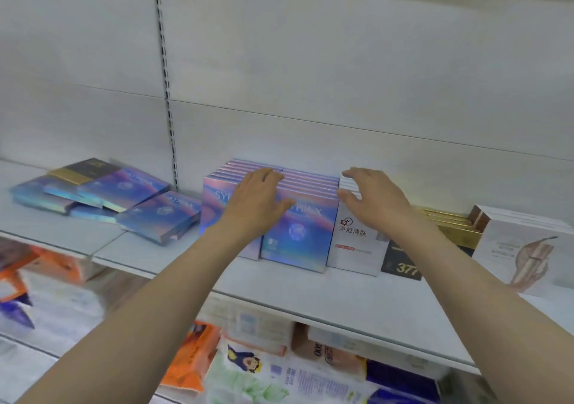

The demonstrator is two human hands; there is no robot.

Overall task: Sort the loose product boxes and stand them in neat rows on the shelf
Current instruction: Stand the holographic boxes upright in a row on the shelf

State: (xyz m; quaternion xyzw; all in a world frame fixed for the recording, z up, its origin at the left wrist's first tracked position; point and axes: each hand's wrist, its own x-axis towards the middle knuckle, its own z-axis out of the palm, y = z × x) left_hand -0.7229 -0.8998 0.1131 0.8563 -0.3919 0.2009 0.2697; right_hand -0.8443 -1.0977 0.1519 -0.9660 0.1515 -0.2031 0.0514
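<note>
Left hand [259,198] flat, glossy holographic boxes [298,232]

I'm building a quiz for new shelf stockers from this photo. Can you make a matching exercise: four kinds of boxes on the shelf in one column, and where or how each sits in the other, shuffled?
Column 1
1. iridescent boxes pile
2. iridescent boxes rows
3. white boxes
4. black box marked 377

Column 2
A. upright, under the left hand
B. lying loose at the shelf's left
C. under the right hand
D. right of the white row, behind the right forearm

Pairs: 1-B, 2-A, 3-C, 4-D
</note>
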